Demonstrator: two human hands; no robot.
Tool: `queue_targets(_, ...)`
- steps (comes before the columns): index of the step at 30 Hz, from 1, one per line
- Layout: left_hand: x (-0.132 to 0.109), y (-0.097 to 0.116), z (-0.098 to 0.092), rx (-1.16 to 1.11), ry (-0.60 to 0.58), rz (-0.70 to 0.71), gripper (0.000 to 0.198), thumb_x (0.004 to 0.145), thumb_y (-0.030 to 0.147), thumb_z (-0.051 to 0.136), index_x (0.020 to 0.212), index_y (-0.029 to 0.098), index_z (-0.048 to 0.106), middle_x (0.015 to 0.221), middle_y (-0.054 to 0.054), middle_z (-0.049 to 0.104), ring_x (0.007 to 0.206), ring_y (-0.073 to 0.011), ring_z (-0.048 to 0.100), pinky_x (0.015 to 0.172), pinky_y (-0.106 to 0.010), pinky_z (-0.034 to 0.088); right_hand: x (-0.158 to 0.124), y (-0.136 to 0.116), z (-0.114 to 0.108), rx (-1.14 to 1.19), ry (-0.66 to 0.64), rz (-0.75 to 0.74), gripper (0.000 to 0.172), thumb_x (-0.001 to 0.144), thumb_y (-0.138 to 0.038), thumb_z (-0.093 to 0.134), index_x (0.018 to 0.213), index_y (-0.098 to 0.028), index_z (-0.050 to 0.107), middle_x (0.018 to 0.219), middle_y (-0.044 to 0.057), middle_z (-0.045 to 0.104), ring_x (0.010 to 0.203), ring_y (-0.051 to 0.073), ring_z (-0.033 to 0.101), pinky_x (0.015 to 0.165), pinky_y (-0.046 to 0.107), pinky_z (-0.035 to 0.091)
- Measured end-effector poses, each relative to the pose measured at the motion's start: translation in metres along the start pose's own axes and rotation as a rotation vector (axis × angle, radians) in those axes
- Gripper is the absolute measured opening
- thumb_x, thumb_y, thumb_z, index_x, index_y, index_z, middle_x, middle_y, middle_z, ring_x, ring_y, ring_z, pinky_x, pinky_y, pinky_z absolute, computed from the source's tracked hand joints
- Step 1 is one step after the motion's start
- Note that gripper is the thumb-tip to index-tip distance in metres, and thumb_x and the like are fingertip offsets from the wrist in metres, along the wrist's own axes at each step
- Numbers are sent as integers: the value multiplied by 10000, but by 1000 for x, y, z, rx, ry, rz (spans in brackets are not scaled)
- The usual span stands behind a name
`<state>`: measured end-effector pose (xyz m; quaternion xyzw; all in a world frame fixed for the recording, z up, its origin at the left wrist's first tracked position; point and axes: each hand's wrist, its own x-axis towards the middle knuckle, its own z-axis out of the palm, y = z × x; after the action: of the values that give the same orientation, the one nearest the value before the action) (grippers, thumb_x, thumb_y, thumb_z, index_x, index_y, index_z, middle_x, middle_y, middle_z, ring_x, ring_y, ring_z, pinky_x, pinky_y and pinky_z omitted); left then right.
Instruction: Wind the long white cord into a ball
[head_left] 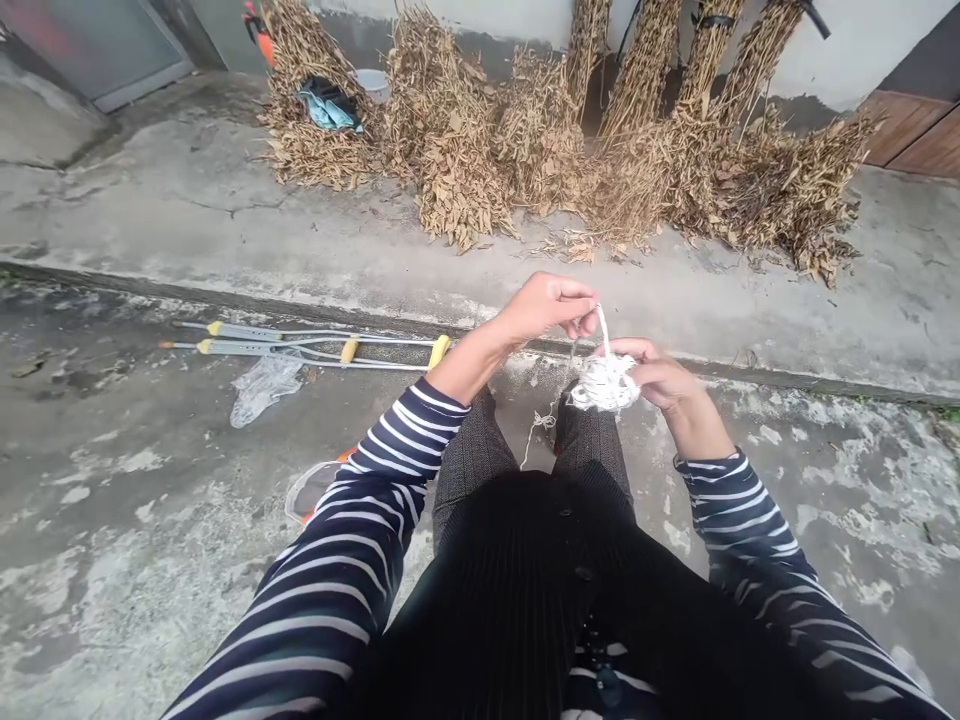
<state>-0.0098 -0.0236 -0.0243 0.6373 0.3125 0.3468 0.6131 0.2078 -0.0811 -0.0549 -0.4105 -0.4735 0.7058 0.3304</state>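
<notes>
A loose bundle of white cord (606, 383) hangs in front of my knees, its loops gathered in my right hand (660, 375), whose fingers are closed on its upper right side. Up and to the left, my left hand (553, 305) pinches a strand that rises from the top of the bundle. More of the cord trails down between my legs and lies in a small tangle (543, 420) near my feet. Part of the right fingers is hidden behind the bundle.
Crutches with yellow pads (349, 350) lie on the concrete at left, beside a clear plastic bag (264, 385). An orange-edged grey object (311, 492) is partly behind my left arm. Across a low step (360, 250), dried plant bundles (457, 150) lean against the wall.
</notes>
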Motion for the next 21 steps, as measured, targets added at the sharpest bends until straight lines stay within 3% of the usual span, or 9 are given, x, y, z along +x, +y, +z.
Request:
queue_targets(5, -14, 3, -17, 66, 57, -93, 164, 868, 191, 690, 728, 109, 707, 591, -26, 624, 577, -85, 616, 610, -213, 472, 5, -1, -3, -321, 103, -34, 324, 549, -185, 770, 872, -184, 804, 739, 0, 710, 645, 121, 582, 640, 253, 478)
queue_targets(10, -47, -11, -21, 55, 11, -197, 151, 838, 217, 688, 717, 128, 703, 548, -15, 629, 492, -71, 550, 536, -199, 443, 19, 14, -24, -752, 592, -159, 411, 557, -212, 772, 965, -166, 800, 898, 53, 730, 856, 257, 651, 839, 412, 523)
queue_targets(13, -74, -36, -8, -28, -6, -272, 166, 821, 291, 699, 769, 134, 702, 577, -15, 659, 501, -89, 574, 512, -201, 448, 22, 20, -30, -732, 762, -317, 447, 617, -261, 756, 1058, -190, 773, 1008, 76, 718, 935, 286, 650, 912, 473, 532)
queue_targets(17, -96, -87, 14, -100, -33, -370, 254, 813, 373, 719, 753, 127, 700, 662, -47, 704, 576, -108, 628, 539, -206, 488, 22, 16, -31, -409, 722, -544, 435, 666, -331, 763, 1087, -242, 698, 1099, 68, 684, 1050, 271, 633, 919, 431, 556)
queue_targets(21, -83, -127, 25, -122, 60, -424, 247, 800, 339, 750, 892, 110, 747, 929, -118, 769, 787, -158, 700, 568, -207, 510, 20, 0, -28, -68, 538, -512, 508, 642, -399, 789, 1117, -308, 632, 1212, 41, 664, 1167, 276, 622, 842, 399, 589)
